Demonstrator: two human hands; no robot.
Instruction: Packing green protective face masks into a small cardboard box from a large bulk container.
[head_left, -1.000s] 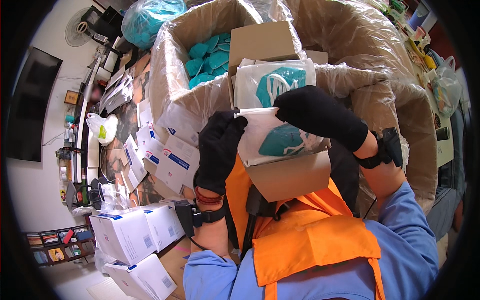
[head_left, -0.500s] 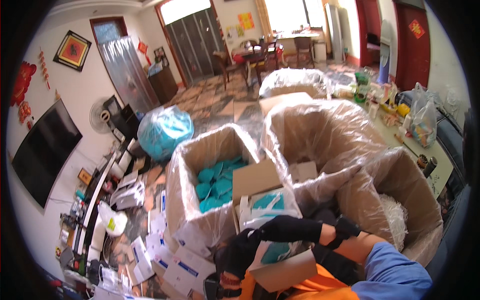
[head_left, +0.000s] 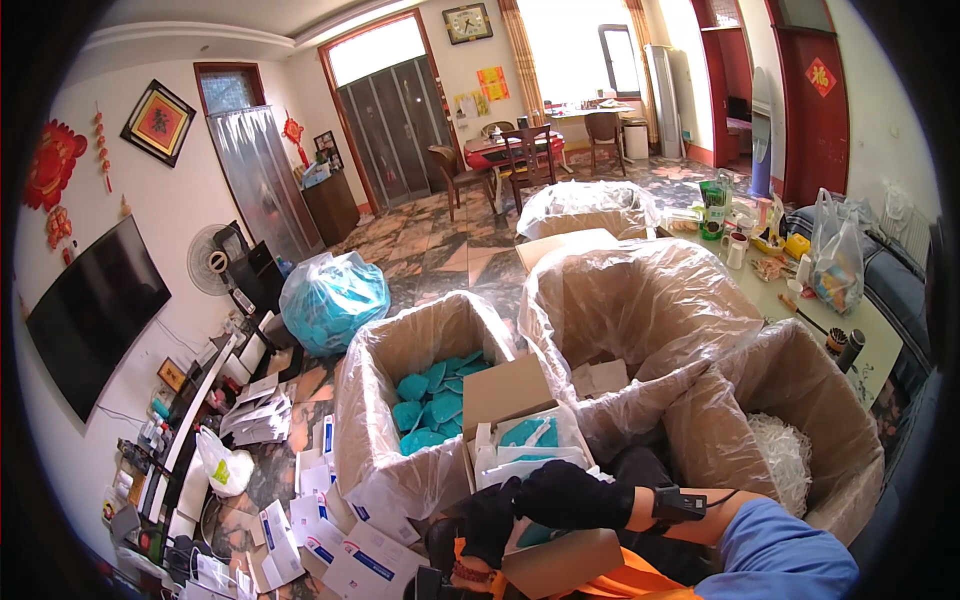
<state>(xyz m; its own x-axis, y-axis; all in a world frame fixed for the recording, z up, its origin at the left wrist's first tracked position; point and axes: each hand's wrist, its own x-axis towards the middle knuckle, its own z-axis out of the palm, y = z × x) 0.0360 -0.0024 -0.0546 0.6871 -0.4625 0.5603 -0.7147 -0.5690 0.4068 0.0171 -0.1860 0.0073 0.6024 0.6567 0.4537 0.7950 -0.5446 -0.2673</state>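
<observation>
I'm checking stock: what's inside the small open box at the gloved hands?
The box shows teal masks in pale wrapping. The right hand covers some contents; anything underneath can't be seen.

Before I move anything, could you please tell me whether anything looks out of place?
The white cartons lie strewn at odd angles on the floor, left of the lined box of teal masks, which looks untidy. No spill shows.

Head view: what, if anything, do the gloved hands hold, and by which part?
It cannot be told: the left hand and right hand hide any grip.

A television (head_left: 100, 312) and wall decorations (head_left: 55, 165) show a home.
</observation>
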